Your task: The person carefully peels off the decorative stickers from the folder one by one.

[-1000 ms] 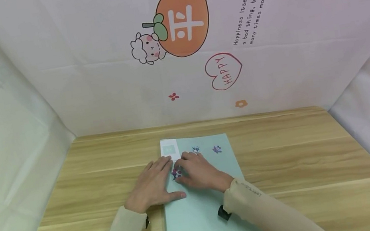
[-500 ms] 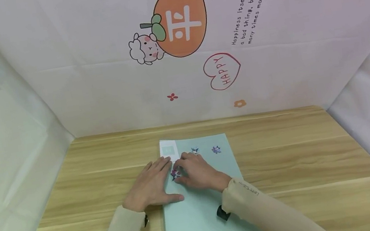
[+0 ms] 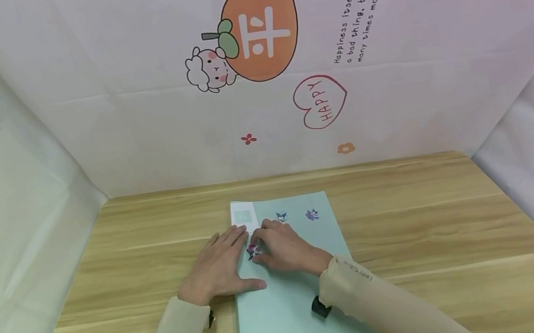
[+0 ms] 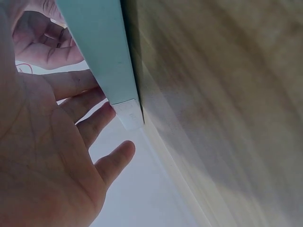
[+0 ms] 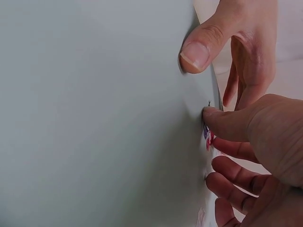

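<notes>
A pale green folder (image 3: 290, 314) lies on the table with a white label at its far left corner. My left hand (image 3: 217, 267) rests on its left edge with fingers extended and thumb spread over the cover. In the left wrist view, those fingers (image 4: 97, 123) reach along the folder's side (image 4: 106, 56). My right hand (image 3: 285, 248) has its thumb and index finger at a small purple and pink cartoon sticker (image 3: 253, 250) near the label. The right wrist view shows the thumb (image 5: 220, 120) and index finger meeting at the sticker (image 5: 208, 137), its other fingers curled.
Two more cartoon stickers, one (image 3: 282, 216) near the folder's top and one (image 3: 312, 215) to its right, lie on the cover. The wooden table (image 3: 438, 221) extends to both sides. White printed cloth (image 3: 162, 136) hangs behind and at the sides.
Both hands stay in nearly the same place on the folder. The whole view has shifted very slightly; the sticker remains under the right thumb and index finger.
</notes>
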The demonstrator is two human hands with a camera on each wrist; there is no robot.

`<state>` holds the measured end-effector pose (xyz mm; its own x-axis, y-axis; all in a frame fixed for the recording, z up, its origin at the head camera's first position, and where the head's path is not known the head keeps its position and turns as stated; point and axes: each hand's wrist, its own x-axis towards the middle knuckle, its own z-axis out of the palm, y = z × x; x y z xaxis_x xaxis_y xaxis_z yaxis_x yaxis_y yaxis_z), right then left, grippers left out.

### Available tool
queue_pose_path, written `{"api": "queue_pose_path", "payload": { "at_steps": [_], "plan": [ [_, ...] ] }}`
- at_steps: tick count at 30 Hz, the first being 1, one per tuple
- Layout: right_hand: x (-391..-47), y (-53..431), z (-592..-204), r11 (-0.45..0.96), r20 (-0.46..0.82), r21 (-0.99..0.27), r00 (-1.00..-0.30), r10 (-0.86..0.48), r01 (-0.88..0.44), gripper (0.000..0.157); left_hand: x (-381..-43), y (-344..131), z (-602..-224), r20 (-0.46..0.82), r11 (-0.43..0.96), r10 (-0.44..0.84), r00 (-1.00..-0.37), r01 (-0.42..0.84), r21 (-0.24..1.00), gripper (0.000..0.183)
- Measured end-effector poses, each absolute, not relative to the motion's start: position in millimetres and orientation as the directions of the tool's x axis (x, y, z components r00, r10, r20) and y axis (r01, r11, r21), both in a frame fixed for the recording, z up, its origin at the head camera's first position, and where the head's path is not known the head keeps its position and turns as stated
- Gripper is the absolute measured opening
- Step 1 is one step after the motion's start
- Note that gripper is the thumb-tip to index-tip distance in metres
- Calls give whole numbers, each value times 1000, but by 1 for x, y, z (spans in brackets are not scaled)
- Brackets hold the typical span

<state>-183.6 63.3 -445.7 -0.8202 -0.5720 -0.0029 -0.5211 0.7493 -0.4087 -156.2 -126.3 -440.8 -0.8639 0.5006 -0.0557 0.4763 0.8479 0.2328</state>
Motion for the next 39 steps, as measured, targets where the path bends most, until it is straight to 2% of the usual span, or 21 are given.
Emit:
{"api": "queue_pose_path", "payload": {
  "at_steps": [5,11,19,26,39],
  "plan": [
    [-184,63,-445,745,-17,-424,-818,-575,-515,31,-157,-127,-441,-52,843,508,-860,484,235,109],
    [-183,63,-443,731,-30,-440,-805,-592,-521,23,-157,-127,-442,-55,845,504,-862,480,237,109],
    [-181,64,-445,744,10,-416,-821,-571,-523,30,-156,-127,-441,-68,852,494,-867,466,240,110],
    [-181,63,-445,743,48,-393,-819,-571,-541,28,-157,-127,-441,-60,855,489,-870,464,234,109],
    [-180,62,-440,754,0,-413,-827,-561,-511,24,-155,-125,-442,-68,852,495,-866,468,237,112]
  ]
}}
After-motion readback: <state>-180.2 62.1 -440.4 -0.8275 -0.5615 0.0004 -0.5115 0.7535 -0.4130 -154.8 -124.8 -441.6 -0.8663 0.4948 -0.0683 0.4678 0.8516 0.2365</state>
